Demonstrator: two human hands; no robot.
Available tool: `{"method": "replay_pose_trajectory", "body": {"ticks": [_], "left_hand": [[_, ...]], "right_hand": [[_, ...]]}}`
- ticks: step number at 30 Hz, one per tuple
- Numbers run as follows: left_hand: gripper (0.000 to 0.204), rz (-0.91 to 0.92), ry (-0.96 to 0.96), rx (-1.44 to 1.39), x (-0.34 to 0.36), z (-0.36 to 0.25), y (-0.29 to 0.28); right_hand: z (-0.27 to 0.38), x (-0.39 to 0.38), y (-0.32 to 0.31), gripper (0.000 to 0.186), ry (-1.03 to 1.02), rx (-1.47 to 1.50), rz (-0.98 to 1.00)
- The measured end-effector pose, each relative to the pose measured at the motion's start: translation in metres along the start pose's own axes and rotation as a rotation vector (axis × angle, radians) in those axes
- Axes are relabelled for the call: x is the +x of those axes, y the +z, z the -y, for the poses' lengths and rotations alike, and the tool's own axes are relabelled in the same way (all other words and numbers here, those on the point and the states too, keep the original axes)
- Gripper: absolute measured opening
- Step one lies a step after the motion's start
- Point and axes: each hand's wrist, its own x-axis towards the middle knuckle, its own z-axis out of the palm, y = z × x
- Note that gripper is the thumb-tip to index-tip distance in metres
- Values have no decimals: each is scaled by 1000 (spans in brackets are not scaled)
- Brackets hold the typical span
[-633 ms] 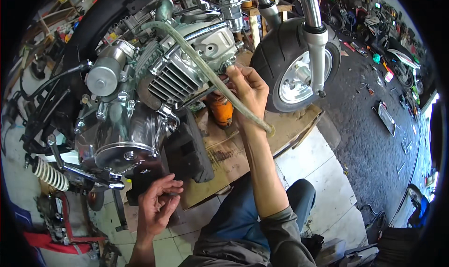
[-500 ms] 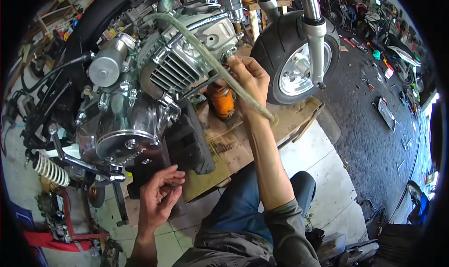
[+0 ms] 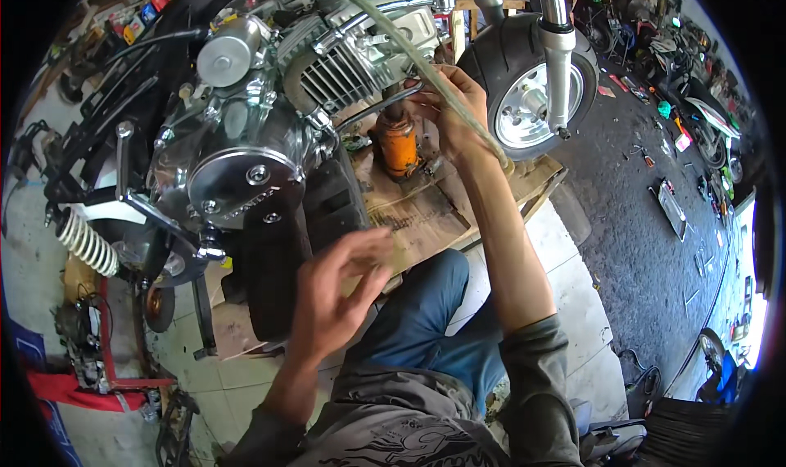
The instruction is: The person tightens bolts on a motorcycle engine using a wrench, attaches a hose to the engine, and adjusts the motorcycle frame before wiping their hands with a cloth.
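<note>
Reaching with the right hand (image 3: 463,103) to the front underside of the cylinder head (image 3: 409,33), beyond the finned cylinder (image 3: 327,82) of a motorcycle engine. Bending the fingers of that hand inward, next to the end of a slim dark rod (image 3: 372,109). Cannot tell whether pinching anything there: fingertips partly hidden.

Holding the left hand (image 3: 336,295) lower and nearer the body, apart from the engine and close in view to the black block (image 3: 332,197). Blurred at the fingers, but visibly curved, with thumb and fingers spread and a gap between.

Note the translucent hose (image 3: 397,35), led from the upper engine diagonally down across the right hand, with the free end beside the forearm. Locate the orange bottle jack (image 3: 399,149) below the cylinder head, standing on cardboard (image 3: 422,209). Find the front wheel (image 3: 522,113) to the right of the hand, behind a silver fork leg (image 3: 559,78). See also the round polished engine cover (image 3: 241,190) at left, and farther left the white coil spring (image 3: 88,244).
</note>
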Motion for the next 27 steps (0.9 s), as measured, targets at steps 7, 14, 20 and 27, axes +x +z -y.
{"method": "replay_pose_trajectory", "body": {"ticks": [7, 14, 20, 27], "left_hand": [[21, -251, -181, -1096, 115, 24, 43], [17, -368, -86, -1230, 192, 46, 46], [23, -398, -60, -1181, 184, 60, 45], [23, -456, 67, -1137, 190, 55, 59]], "right_hand": [[8, 7, -5, 27, 26, -299, 45], [10, 5, -13, 29, -79, -460, 153], [22, 4, -33, 23, -191, -750, 291], [42, 3, -64, 14, -399, -1114, 98]]}}
